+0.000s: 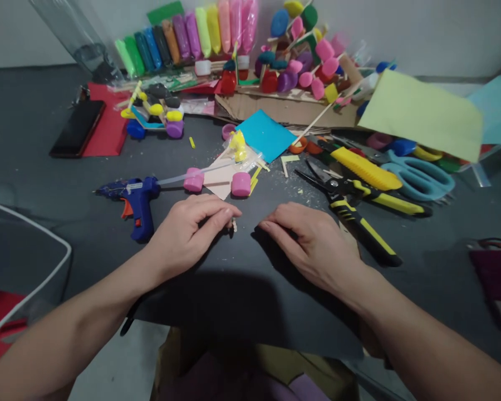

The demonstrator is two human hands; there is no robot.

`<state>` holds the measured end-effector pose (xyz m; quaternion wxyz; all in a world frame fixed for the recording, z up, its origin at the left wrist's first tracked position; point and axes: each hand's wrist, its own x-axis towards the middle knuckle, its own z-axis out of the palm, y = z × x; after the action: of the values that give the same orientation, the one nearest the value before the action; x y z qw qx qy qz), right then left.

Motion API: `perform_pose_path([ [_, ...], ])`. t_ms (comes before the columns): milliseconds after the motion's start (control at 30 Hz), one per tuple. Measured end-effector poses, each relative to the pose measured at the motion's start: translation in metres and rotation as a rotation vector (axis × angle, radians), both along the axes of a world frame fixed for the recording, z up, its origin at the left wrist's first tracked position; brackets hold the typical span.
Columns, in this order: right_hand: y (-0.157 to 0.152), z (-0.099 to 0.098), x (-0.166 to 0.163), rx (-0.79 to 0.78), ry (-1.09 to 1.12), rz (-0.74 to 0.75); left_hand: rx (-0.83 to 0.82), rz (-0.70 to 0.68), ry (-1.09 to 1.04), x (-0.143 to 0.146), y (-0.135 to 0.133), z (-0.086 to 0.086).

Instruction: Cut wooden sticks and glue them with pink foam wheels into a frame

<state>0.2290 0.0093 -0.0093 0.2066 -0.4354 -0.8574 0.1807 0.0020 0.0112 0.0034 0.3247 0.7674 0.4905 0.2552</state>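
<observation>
My left hand [192,228] rests on the dark table with thumb and fingers pinched together. A small pale crumbly piece [234,225] shows at its fingertips; its kind is unclear. My right hand [313,236] lies opposite, fingers curled and thumb against the index finger; whatever it may hold is hidden. Just beyond the left hand are two pink bottle caps [241,184], one at each end of a thin stick, over a pale pink paper sheet [217,186]. To the left lies a blue hot glue gun [137,200] with a glue stick in its back.
Pliers [359,223], a yellow utility knife [367,167] and blue scissors [421,175] crowd the right. A small toy car [154,114], phone [78,128], blue paper [265,133] and several clay packs [202,30] sit farther back. A white cable [62,239] curves at left.
</observation>
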Motion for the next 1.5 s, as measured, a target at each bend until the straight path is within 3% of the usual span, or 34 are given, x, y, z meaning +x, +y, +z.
perform_pose_path([
  [133,-0.001,0.001,0.000,-0.010,0.005,-0.040,-0.044,0.096,-0.078,0.000,-0.002,0.003],
  [267,-0.001,-0.003,0.001,-0.016,0.050,-0.033,0.151,0.191,-0.111,-0.001,-0.002,-0.002],
  [400,-0.004,-0.006,-0.005,0.015,-0.029,-0.028,0.296,0.145,-0.116,-0.001,-0.002,-0.009],
  [600,-0.016,-0.002,-0.034,0.136,-0.309,0.017,0.361,0.106,-0.101,0.003,-0.003,-0.011],
  [767,-0.017,-0.004,-0.035,0.161,-0.332,0.035,0.381,0.100,-0.105,0.004,-0.001,-0.012],
  [1033,-0.002,-0.008,-0.006,0.126,-0.184,-0.012,0.255,0.074,-0.041,-0.001,0.001,-0.014],
  [1200,0.004,-0.006,0.002,0.135,-0.071,-0.091,0.205,-0.113,0.141,-0.001,0.001,-0.015],
  [1367,0.001,-0.007,-0.002,0.091,-0.112,0.000,0.146,-0.166,0.265,0.000,0.001,-0.017],
  [1500,-0.001,-0.011,-0.004,0.094,-0.162,-0.012,0.131,-0.150,0.265,-0.003,0.003,-0.017],
])
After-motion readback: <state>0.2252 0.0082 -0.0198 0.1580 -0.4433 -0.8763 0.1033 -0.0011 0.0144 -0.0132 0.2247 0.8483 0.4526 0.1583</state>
